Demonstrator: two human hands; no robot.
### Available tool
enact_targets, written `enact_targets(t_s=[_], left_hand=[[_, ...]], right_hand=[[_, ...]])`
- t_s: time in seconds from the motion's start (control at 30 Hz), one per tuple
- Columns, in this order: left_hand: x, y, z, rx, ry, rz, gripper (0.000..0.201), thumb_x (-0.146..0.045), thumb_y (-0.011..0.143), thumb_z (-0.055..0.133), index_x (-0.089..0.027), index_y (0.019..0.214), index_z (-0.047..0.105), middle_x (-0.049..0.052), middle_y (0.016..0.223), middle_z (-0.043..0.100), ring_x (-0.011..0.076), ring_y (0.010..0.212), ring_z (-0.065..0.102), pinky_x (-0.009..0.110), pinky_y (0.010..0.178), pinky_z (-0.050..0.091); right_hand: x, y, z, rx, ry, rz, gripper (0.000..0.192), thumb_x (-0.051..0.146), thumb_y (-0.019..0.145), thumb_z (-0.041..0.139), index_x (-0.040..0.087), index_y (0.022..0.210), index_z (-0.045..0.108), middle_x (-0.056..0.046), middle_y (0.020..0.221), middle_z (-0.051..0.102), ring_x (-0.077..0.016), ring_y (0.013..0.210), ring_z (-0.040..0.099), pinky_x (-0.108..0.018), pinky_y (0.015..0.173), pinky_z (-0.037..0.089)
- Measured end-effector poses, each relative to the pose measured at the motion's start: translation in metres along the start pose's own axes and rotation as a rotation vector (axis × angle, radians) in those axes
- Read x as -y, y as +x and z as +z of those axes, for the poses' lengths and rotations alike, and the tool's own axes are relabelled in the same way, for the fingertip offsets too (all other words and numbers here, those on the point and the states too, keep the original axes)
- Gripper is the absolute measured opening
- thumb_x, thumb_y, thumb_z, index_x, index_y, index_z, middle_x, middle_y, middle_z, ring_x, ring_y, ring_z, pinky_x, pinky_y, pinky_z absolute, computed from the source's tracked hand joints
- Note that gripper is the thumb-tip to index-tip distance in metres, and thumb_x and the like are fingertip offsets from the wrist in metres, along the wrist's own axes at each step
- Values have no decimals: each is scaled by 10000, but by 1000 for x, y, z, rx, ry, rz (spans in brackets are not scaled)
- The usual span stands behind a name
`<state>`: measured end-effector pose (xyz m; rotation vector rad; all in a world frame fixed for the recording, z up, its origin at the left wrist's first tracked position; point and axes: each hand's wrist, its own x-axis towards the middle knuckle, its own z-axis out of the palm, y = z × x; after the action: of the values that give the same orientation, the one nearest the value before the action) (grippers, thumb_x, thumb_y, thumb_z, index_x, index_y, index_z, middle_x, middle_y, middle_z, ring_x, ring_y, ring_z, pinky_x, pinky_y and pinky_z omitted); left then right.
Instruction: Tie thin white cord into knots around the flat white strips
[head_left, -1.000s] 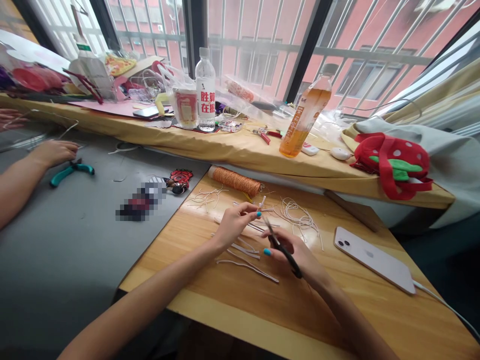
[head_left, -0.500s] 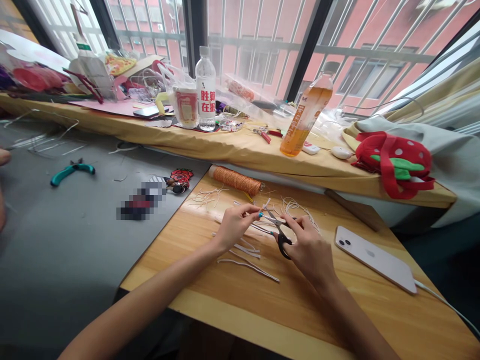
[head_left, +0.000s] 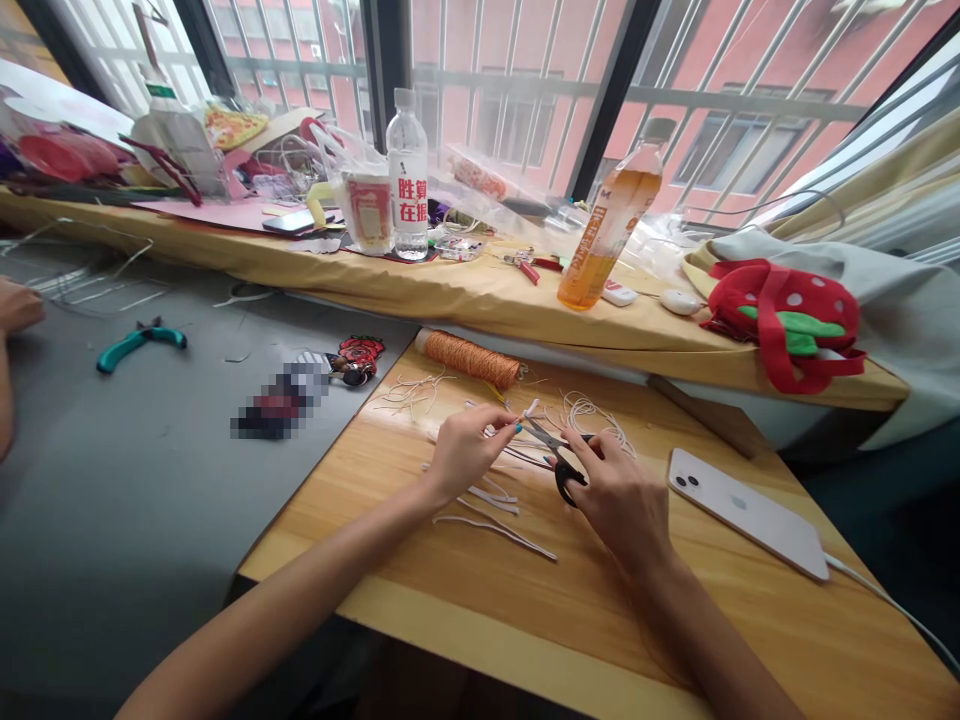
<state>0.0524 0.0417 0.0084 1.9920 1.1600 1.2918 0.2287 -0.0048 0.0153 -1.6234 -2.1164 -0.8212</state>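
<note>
My left hand [head_left: 466, 450] pinches a short piece of white cord [head_left: 529, 409] above the wooden table [head_left: 465, 600]. My right hand [head_left: 619, 495] grips black-handled scissors [head_left: 553, 448], their blades pointing left at the cord near my left fingertips. Cut white cord pieces [head_left: 495, 515] lie on the wood under and in front of my hands. A loose tangle of white cord [head_left: 596, 420] sits just beyond my right hand. An orange thread spool [head_left: 471, 358] lies at the table's far edge.
A white phone [head_left: 746, 512] with a cable lies right of my hands. On the grey table [head_left: 112, 480] to the left are teal pliers [head_left: 139, 342] and another person's hand [head_left: 16, 306]. The yellow ledge [head_left: 420, 285] holds a water bottle [head_left: 408, 185], an orange drink bottle [head_left: 611, 225] and a strawberry bag [head_left: 787, 325].
My right hand turned over and brought the scissors up to the cord by my left fingertips. The other person's hand drew back from the teal pliers toward the left edge.
</note>
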Motion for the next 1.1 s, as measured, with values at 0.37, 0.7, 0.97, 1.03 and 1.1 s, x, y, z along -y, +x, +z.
enact_targets(t_s=[0.37, 0.7, 0.97, 1.03, 1.1], left_hand=[[-2, -1, 0, 63, -8, -8, 124, -212, 732, 527, -159, 753, 637, 46, 767, 665, 147, 708, 589, 229, 626, 435], [-1, -1, 2, 80, -30, -62, 128, -219, 734, 526, -171, 757, 643, 36, 777, 668, 148, 716, 588, 234, 650, 428], [5, 2, 1, 90, -167, -165, 157, -241, 735, 523, -165, 788, 649, 20, 745, 659, 132, 688, 577, 211, 638, 417], [5, 3, 1, 106, -241, -210, 190, -265, 747, 506, -151, 814, 641, 23, 716, 652, 132, 677, 575, 210, 630, 421], [5, 3, 0, 114, -306, -232, 205, -276, 755, 494, -138, 828, 627, 27, 703, 648, 133, 688, 578, 212, 649, 427]], right_hand=[[2, 0, 0, 52, -15, -31, 267, 211, 756, 450, 223, 987, 585, -19, 720, 563, -114, 530, 442, -242, 491, 215], [-2, 1, -3, -4, -38, -138, 261, 117, 723, 429, 211, 881, 614, -14, 660, 570, -116, 523, 427, -255, 522, 219], [3, 7, -8, 138, 521, 168, 212, 366, 755, 494, 185, 820, 581, -15, 688, 570, -122, 560, 488, -224, 507, 301], [2, 10, -10, 346, 855, 314, 261, 426, 739, 496, 183, 815, 553, 7, 621, 535, -119, 522, 487, -216, 485, 331], [2, 12, -10, 553, 1103, 424, 282, 456, 732, 489, 188, 803, 539, 39, 529, 478, -112, 457, 474, -211, 449, 336]])
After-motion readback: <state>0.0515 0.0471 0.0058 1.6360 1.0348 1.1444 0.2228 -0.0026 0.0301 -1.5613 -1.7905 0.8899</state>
